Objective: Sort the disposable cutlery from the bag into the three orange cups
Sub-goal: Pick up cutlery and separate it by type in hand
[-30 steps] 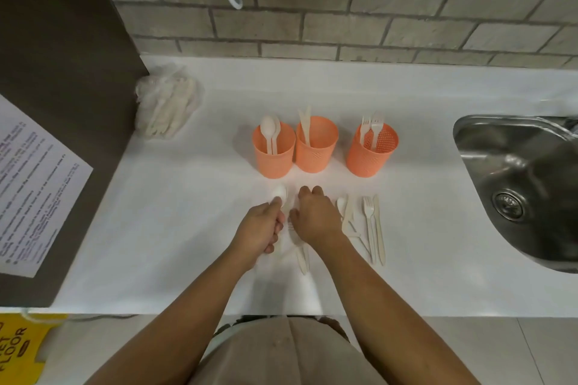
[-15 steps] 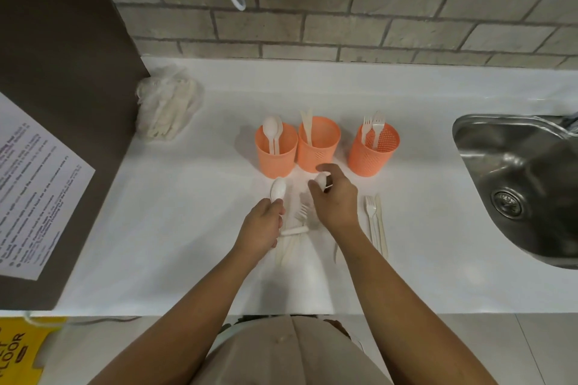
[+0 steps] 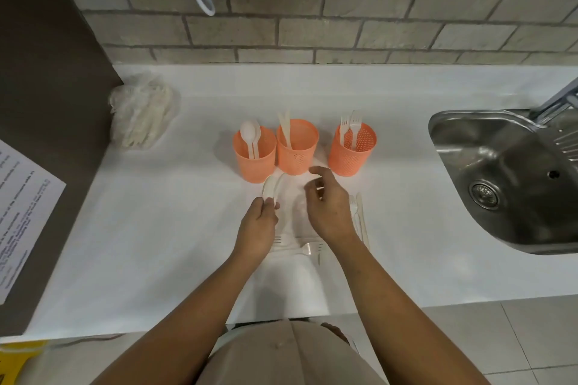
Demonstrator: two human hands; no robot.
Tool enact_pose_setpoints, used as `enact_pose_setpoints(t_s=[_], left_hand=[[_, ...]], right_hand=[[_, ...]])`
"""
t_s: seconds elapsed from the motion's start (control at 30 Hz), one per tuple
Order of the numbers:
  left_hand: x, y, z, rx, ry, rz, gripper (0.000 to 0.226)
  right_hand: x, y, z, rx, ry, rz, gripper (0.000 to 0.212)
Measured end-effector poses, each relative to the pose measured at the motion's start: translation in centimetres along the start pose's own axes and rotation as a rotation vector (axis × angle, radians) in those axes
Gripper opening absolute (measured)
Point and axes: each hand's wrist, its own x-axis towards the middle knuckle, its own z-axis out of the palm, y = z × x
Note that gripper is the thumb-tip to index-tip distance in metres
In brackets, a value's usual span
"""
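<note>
A: Where is the cutlery right now?

B: Spread about. The left hand pinches what look like two spoons low on their handles. Their bowls point up, just short of the left cup, which has spoons standing in it. Knives stand in the middle cup and forks in the right cup. Loose forks lie on the counter under the wrists. A fork and knife lie just beside the right hand, and more waits in the bag at far left.

A: And the right hand?

B: Its fingers are curled, with the thumb apart from them. I cannot tell whether it holds anything (the gap shows only white).

A: How will these pieces handle?

B: I judge them very light, thin and smooth, so they slide on the counter and nest into one another. They are probably stiff enough along the handle, yet likely to snap if bent hard. They are best taken mid-handle in a fingertip pinch, one kind at a time. They should then go in handle-first, gently, so the light cup does not tip.
</note>
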Motion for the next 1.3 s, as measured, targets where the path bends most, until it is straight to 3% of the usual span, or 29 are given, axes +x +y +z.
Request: enact_pose_setpoints(t_s=[0.13, 0.27, 0.47, 0.53, 0.63, 0.93, 1.03, 1.17, 1.3], left_hand=[[-0.7, 0.7, 0.4, -0.013, -0.027, -0.022, 0.037], [-1.2, 1.0, 1.4, 0.02, -0.078, -0.015, 0.033], [-1.4, 1.7, 2.2, 0.013, -0.115, -0.065, 0.035], [-1.6, 2.0, 2.3, 0.016, -0.117, -0.073, 0.036], [-1.7, 2.4, 2.2, 0.022, -0.109, -0.07, 0.034], [-1.5, 4.3, 1.3, 0.005, -0.077, -0.001, 0.033], [-1.5, 5.1, 1.3, -0.048, -0.083, 0.014, 0.03], [-1.9, 6.1, 1.5, -0.031, -0.033, 0.058, 0.029], [-2.3, 7.1, 1.2, -0.214, -0.098, 0.01, 0.028]], right_hand=[[0.6, 2.9, -2.0, -0.721, -0.123, 0.062, 0.036], [0.6, 3.8, -2.4, -0.856, -0.223, 0.12, 0.031], [1.7, 4.6, -2.2, -0.756, -0.188, 0.167, 0.027], [2.1, 4.8, -2.3, -0.69, -0.105, 0.154, 0.025], [2.5, 4.6, -2.6, -0.576, 0.065, 0.076, 0.021], [3.3, 1.2, -6.0, -0.137, 0.268, -0.315, 0.014], [3.5, -0.6, -6.0, 0.004, 0.176, -0.277, 0.012], [3.6, -2.3, -4.6, 0.281, -0.073, -0.042, 0.015], [3.7, -2.8, -2.8, 0.198, -0.081, -0.066, 0.017]])
